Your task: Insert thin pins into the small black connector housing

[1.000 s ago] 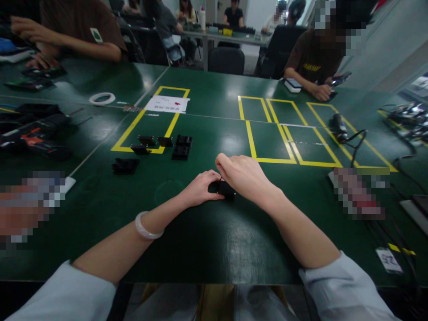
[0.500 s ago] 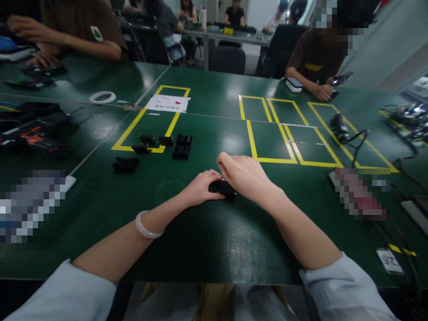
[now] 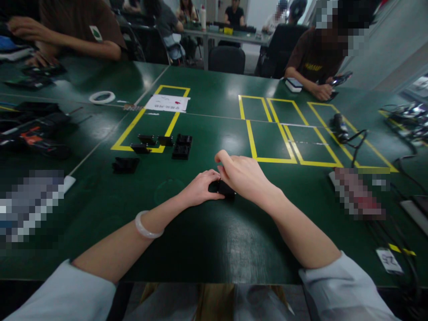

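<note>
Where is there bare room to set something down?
Bare green tabletop lies between the left hand and its near edge, and between the black parts and the yellow tape right of them. Crowded: around those parts and the orange-black gear far left.

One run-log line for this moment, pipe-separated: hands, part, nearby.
left hand: holding black part | right hand: curled over it, grip hidden | nearby on green table: black block, yellow tape
</note>
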`<state>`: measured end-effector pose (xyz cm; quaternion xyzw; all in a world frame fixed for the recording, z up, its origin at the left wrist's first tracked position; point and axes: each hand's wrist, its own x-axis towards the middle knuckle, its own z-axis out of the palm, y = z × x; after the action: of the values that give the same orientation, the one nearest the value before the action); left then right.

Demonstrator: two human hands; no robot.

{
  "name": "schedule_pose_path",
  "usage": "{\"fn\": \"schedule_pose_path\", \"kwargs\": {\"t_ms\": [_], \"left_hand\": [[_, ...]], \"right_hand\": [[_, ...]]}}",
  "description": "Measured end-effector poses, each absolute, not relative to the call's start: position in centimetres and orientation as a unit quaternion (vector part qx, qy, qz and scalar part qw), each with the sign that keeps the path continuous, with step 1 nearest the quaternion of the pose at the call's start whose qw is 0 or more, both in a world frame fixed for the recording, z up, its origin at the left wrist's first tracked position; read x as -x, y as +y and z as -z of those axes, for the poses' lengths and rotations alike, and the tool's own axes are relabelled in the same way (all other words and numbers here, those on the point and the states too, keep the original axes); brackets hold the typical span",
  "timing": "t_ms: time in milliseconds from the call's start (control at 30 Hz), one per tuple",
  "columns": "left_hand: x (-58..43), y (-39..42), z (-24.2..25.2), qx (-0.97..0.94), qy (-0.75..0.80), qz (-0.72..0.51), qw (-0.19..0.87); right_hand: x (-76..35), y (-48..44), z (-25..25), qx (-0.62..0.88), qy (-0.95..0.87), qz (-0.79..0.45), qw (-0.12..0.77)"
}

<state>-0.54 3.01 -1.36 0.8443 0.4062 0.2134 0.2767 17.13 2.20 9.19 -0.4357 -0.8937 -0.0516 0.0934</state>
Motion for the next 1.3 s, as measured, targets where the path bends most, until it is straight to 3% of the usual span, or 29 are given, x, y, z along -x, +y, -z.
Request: {"fn": "schedule_pose_path", "kwargs": {"t_ms": [367, 1300], "left_hand": [[0.64, 3.02, 1.37, -0.845, 0.400, -0.211, 0.286], [0.60, 2.95, 1.09, -0.844, 0.400, -0.214, 0.286]], "right_hand": [[-17.30, 2.24, -9.38, 0.455, -0.887, 0.042, 0.066], [-17.16, 2.68, -9.07, 0.456, -0.884, 0.020, 0.098]]}}
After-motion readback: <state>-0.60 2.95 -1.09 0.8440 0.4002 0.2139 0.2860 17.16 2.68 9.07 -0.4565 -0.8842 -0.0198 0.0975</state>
